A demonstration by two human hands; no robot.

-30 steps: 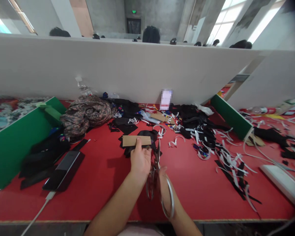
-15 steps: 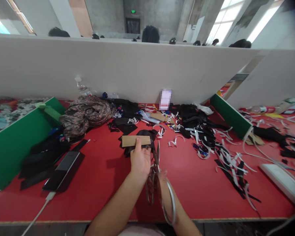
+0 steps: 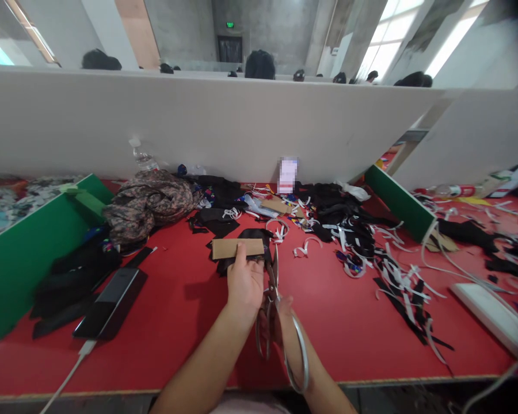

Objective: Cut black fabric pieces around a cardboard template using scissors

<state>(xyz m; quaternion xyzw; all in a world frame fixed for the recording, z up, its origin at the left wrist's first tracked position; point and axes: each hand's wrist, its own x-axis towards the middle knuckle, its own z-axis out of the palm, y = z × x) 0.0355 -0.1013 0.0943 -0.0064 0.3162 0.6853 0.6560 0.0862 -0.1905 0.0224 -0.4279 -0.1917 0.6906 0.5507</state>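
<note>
My left hand (image 3: 246, 284) is closed on a strip of brown cardboard (image 3: 228, 248), the thumb pressed on its front. Black fabric (image 3: 251, 233) shows behind and around the cardboard, partly hidden by it. In my right hand (image 3: 285, 322) is a pair of large metal scissors (image 3: 273, 293), blades pointing away from me and close to the fabric's right edge. Whether the blades touch the fabric I cannot make out. The big handle loop hangs over my right wrist.
Black scraps and white strips (image 3: 410, 287) lie in heaps to the right and back. A patterned cloth (image 3: 151, 201), a black phone-like device (image 3: 107, 302) on a cable and a green divider (image 3: 34, 264) are at left. A white partition (image 3: 216, 126) closes the back.
The whole view has shifted slightly, with the scene a little lower and further left. Both hands, the cardboard and the scissors keep nearly the same pose.
</note>
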